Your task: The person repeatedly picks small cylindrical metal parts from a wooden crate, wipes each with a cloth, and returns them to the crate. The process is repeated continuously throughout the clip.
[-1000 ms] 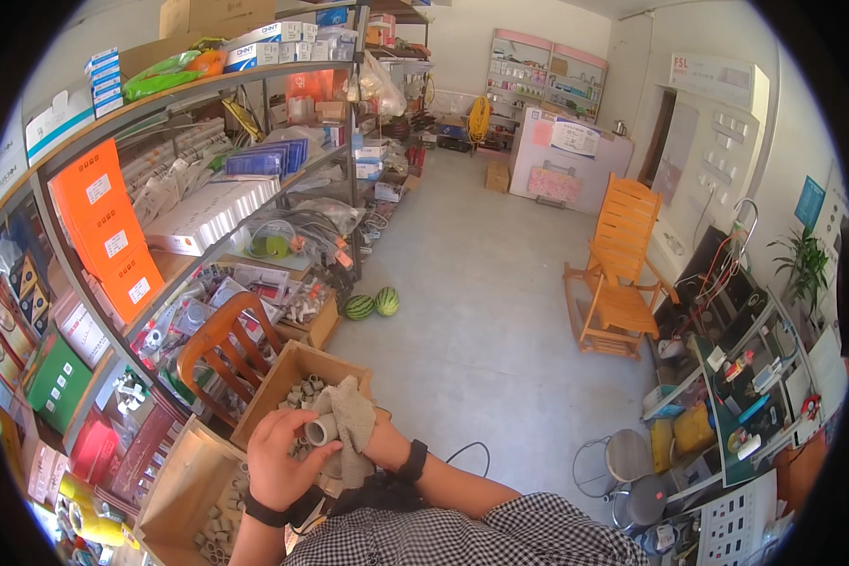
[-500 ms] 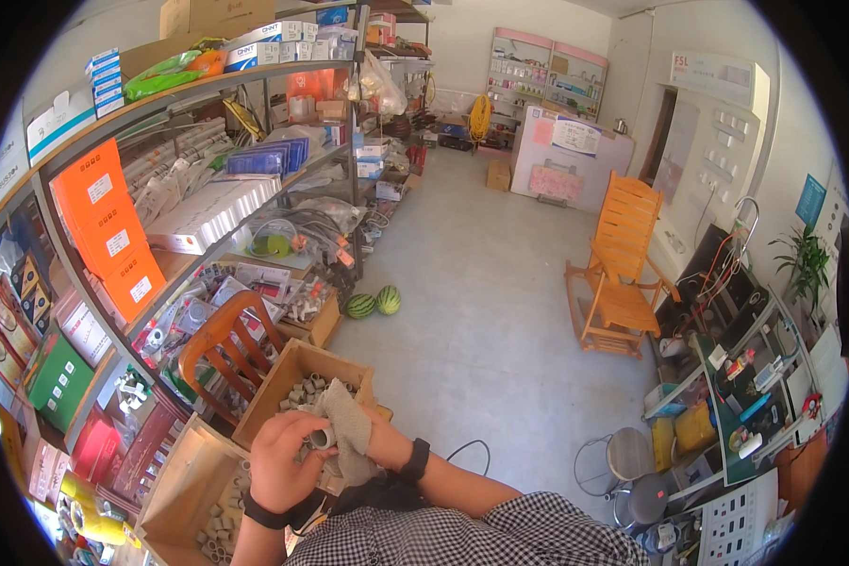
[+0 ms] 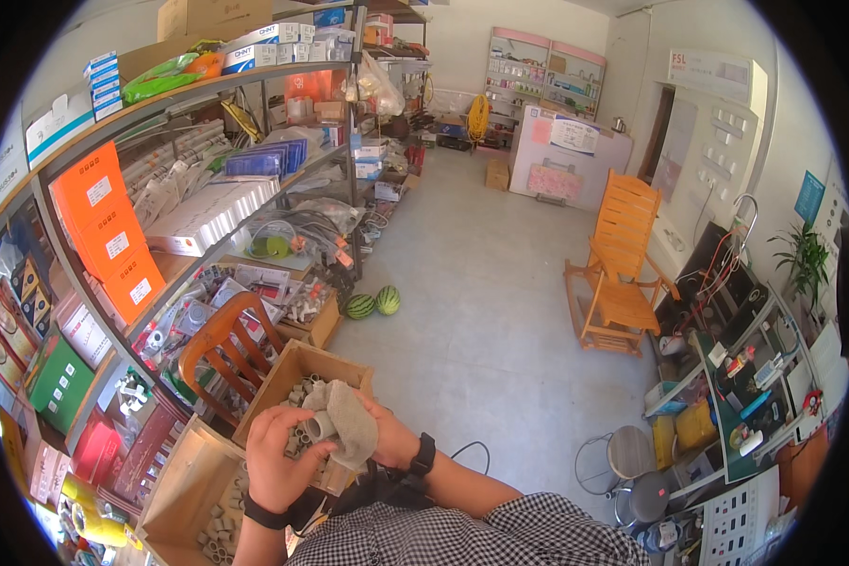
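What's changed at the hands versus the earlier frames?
The right hand has turned and shifted slightly right; more of it shows beside the cloth, whose folds have shifted. Nothing visibly let go or newly taken. The left hand still holds the fitting; wooden boxes and watermelons stayed put.

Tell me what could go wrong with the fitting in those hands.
The grey fitting, pinched by the left hand, might slip and mix with similar loose fittings in the wooden box. The cloth in the right hand covers its right side, so a mark there could be missed.
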